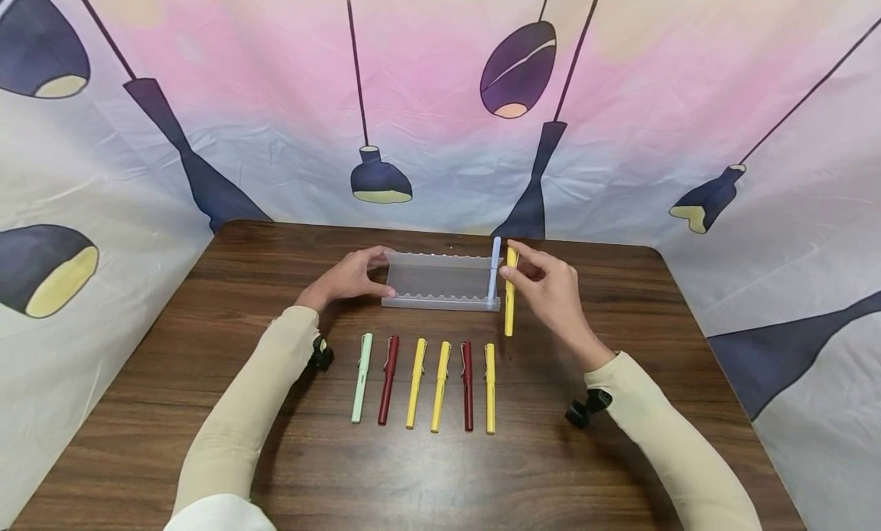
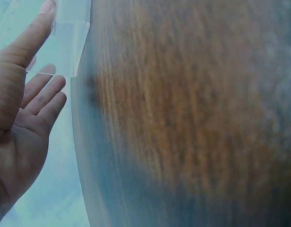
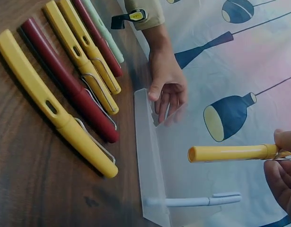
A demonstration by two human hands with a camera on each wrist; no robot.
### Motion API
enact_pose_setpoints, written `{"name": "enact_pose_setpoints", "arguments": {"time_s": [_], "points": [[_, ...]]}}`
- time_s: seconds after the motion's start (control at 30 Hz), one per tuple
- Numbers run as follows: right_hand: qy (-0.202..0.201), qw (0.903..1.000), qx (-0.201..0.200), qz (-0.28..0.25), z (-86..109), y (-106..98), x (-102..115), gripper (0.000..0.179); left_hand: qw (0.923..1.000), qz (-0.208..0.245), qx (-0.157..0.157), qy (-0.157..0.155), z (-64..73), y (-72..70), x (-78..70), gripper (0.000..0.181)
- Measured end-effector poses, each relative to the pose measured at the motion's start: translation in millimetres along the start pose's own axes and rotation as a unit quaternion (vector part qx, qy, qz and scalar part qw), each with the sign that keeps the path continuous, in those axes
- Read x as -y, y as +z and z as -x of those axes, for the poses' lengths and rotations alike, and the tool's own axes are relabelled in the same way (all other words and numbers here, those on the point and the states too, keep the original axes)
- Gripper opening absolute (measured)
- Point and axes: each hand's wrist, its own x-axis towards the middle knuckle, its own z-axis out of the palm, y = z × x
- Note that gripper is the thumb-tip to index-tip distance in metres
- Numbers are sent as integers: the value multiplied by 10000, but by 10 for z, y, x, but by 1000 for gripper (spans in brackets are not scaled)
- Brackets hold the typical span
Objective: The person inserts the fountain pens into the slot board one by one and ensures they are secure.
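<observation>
A clear plastic pen tray (image 1: pixel 437 278) with notched edges stands toward the back of the table. My left hand (image 1: pixel 349 275) holds its left end, thumb at the front corner and fingers at the back. One light blue pen (image 1: pixel 493 275) lies in the tray's rightmost slot. Just right of it, my right hand (image 1: pixel 556 290) pinches a yellow pen (image 3: pixel 233 152) by its clip end between thumb and fingers. The yellow pen is raised, its free end pointing toward the front of the table. In the left wrist view the tray's end (image 2: pixel 65 47) shows beside the thumb.
In front of the tray lies a row of pens: a mint green pen (image 1: pixel 362 378) at left, a dark red pen (image 1: pixel 388 379), yellow pens (image 1: pixel 416 383), another dark red one and a yellow one at right. A printed cloth (image 1: pixel 440 95) hangs behind the wooden table (image 1: pixel 551 470).
</observation>
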Motion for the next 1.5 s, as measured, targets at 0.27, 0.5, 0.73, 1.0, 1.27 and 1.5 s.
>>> {"name": "enact_pose_setpoints", "arguments": {"time_s": [0.27, 0.5, 0.73, 1.0, 1.27, 1.5], "points": [[-15, 9997, -203, -102, -169, 122, -28, 40, 10000, 53, 22, -32, 2, 21, 32, 86], [-249, 9993, -264, -80, -283, 225, -71, 41, 10000, 82, 37, -42, 10, 31, 43, 86], [-385, 9985, -382, -80, -352, 356, -177, 43, 9999, 105, 1, -23, 21, 30, 35, 85], [-521, 9976, -450, -18, -402, 511, -274, 42, 9999, 117, -9, -41, 19, 27, 24, 84], [-644, 9966, -504, 84, -423, 656, -355, 43, 9999, 129, -32, -30, 15, 23, 23, 83], [-802, 9950, -559, 224, -424, 731, -425, 44, 9999, 140, -14, -32, 12, 18, 29, 84]]}}
